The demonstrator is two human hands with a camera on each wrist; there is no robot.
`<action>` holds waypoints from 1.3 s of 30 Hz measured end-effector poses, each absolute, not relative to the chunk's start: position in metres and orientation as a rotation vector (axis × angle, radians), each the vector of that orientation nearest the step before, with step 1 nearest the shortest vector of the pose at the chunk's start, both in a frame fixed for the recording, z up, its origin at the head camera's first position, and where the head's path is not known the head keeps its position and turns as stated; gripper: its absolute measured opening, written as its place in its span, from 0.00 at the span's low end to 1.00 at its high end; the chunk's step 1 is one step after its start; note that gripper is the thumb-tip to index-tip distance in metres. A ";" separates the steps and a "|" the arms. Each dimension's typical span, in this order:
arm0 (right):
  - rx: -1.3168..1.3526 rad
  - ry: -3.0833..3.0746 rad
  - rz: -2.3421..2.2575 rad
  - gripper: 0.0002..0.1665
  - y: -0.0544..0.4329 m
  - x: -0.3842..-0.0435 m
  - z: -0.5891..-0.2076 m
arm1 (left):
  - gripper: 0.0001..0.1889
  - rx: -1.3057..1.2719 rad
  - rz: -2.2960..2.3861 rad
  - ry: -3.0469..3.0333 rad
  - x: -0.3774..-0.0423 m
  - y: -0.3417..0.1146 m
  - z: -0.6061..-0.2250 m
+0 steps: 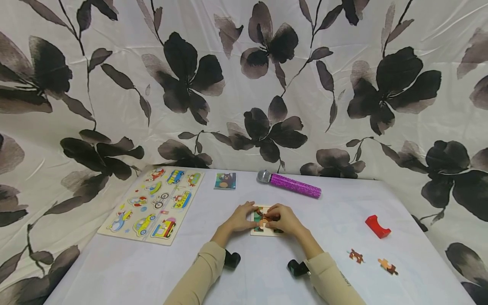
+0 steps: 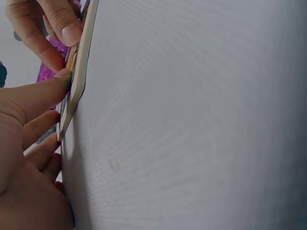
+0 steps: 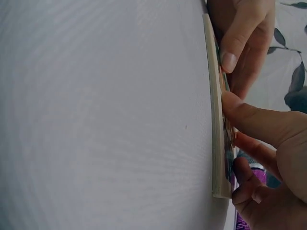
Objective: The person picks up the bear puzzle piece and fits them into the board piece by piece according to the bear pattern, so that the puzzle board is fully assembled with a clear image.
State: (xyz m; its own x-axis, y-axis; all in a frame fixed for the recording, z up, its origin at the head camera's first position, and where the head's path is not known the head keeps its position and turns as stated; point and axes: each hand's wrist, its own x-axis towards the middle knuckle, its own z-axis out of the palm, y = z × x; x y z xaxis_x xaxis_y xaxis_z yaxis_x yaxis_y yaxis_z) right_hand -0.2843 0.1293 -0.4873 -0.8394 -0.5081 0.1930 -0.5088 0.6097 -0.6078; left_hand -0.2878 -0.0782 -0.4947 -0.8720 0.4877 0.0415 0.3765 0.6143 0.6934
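A small wooden jigsaw puzzle board [image 1: 256, 232] lies flat on the table, partly filled with brown, orange and green pieces. My left hand [image 1: 241, 218] holds the board's left side, its thumb on the top face and its fingers along the edge. From the right, my right hand [image 1: 285, 219] reaches over the board and pinches a puzzle piece [image 1: 265, 220] between thumb and fingers; the hand hides most of that piece. In the right wrist view the board [image 3: 217, 143] shows edge-on, with the right thumb [image 3: 249, 117] touching its pieces. Two loose puzzle pieces [image 1: 356, 256] lie to the right.
A larger wooden board with vehicle pictures [image 1: 152, 207] lies at the left. Behind the puzzle are a small bear picture card [image 1: 225, 181] and a purple glittery microphone [image 1: 291, 185]. A red curved block [image 1: 378, 226] sits at the right. Floral cloth [image 1: 267, 84] hangs along the table's back.
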 end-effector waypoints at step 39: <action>0.920 -2.887 1.014 0.20 0.126 -0.282 -0.485 | 0.31 0.732 1.109 2.692 -0.288 -0.078 -0.497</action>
